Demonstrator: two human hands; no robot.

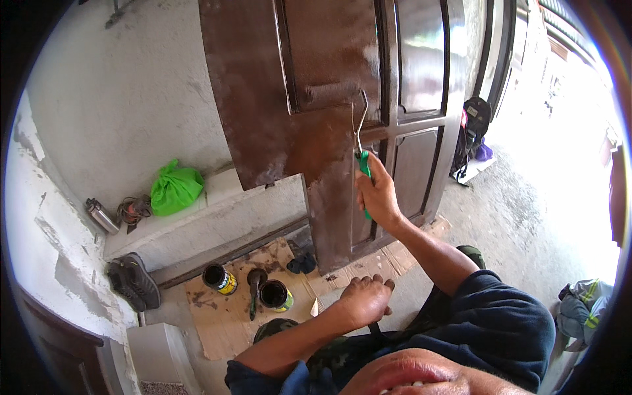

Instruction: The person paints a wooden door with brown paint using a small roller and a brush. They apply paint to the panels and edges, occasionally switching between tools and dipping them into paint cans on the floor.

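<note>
- Wearer's lower face (401, 378) sat nearest the lens at the bottom edge; soft dark-blue shirt (490, 322) to its right.
- Right hand (376, 192): fingers wrapped snugly round the slim green handle (364, 163) of a paint roller.
- Key relation, as judged: roller sleeve (331, 93) lay above and left of that grip, long axis roughly level, handle nearly upright. Bent wire frame (357, 125) linked the two. Sleeve appeared against the door (329, 161), by a recessed panel's lower edge; right hand was much the nearer.
- Left hand (367, 299): loosely curled, well below the sleeve; palm hidden, could not tell whether it held anything.
- Door: brown, rectangular panels, grooved borders, glossy in places, patchy at lower left; stepped outline there.
- Cardboard (205, 332): flat, dark-stained. Left can (228, 283) and right can (284, 299) were open cylinders, dark inside; brush (255, 289) between them.
- Plastic bag (176, 189): bright green, crumpled, knotted, before rough plaster.
</note>
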